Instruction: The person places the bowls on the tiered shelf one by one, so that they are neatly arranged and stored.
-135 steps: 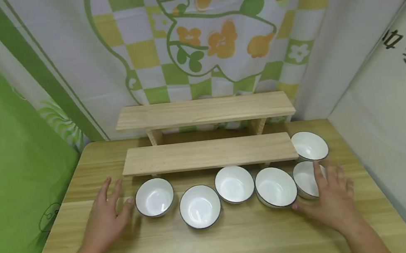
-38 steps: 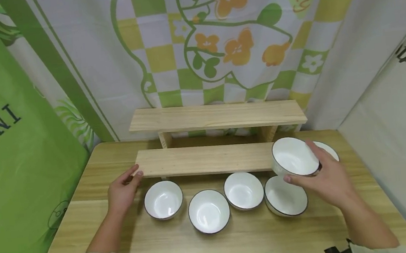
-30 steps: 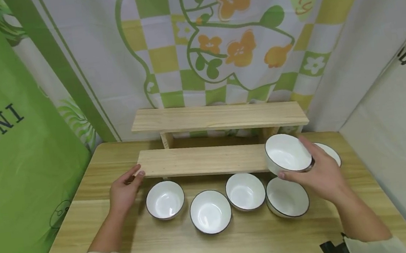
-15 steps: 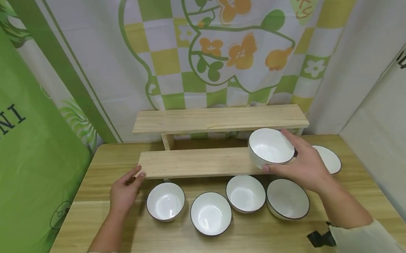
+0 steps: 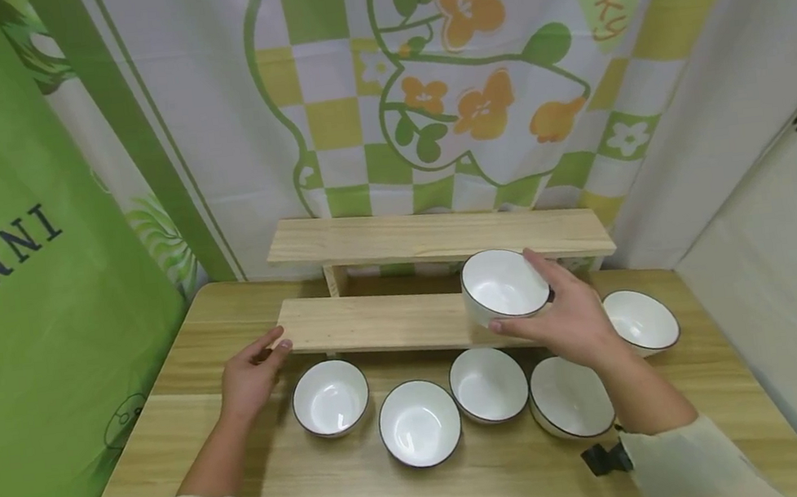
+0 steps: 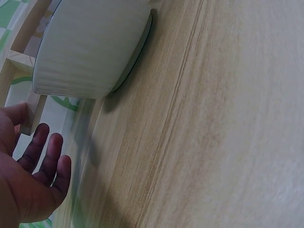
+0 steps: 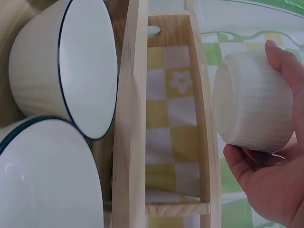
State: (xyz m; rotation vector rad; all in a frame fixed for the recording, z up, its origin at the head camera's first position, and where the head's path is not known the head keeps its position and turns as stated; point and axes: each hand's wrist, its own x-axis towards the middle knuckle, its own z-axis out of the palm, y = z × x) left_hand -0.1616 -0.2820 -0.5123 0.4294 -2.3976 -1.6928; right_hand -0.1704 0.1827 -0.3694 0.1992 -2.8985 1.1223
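Observation:
My right hand point(image 5: 575, 323) holds a white bowl point(image 5: 504, 284) with a dark rim, thumb on its near side and fingers at its right. The bowl is upright over the right part of the lower board of a two-tier wooden shelf point(image 5: 377, 320); whether it touches the board cannot be told. In the right wrist view the bowl's ribbed outer wall point(image 7: 254, 102) shows between thumb and fingers. My left hand point(image 5: 249, 380) pinches the lower board's left end between thumb and index finger. Its other fingers point(image 6: 50, 161) stay loosely bent in the left wrist view.
Several like bowls stand before the shelf: one at left point(image 5: 330, 397), one nearer the front point(image 5: 419, 424), one in the middle point(image 5: 489, 385) and one at right point(image 5: 570, 398). Another bowl point(image 5: 640, 321) sits past the shelf's right end. A patterned curtain point(image 5: 333, 125) hangs behind.
My right hand has lifted a bowl from the right of the row and carried it leftward over the lower board. My left hand has moved from beside the left bowl to the shelf's end.

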